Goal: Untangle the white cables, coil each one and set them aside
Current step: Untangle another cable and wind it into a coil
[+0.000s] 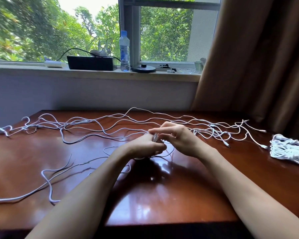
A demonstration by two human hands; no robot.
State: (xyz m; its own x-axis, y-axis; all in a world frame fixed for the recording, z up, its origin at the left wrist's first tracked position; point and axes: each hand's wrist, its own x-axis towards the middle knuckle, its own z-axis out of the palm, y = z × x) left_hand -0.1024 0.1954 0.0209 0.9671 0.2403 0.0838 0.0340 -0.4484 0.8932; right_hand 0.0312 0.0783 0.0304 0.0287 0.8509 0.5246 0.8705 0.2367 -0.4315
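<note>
Glossy wooden table (162, 195) below the window (164, 31) carries the white cables (100, 130), sprawled across its far half. They look light, limp and smooth, likely to spring open, so best pinched at gathered loops. The left hand (143, 148) has its grip closed round a small coil (155, 138) at mid-table. The right hand (179, 138) is beside it with fingers mostly straight; I cannot tell its grip. A finished bundle (288, 150) lies far right.
</note>
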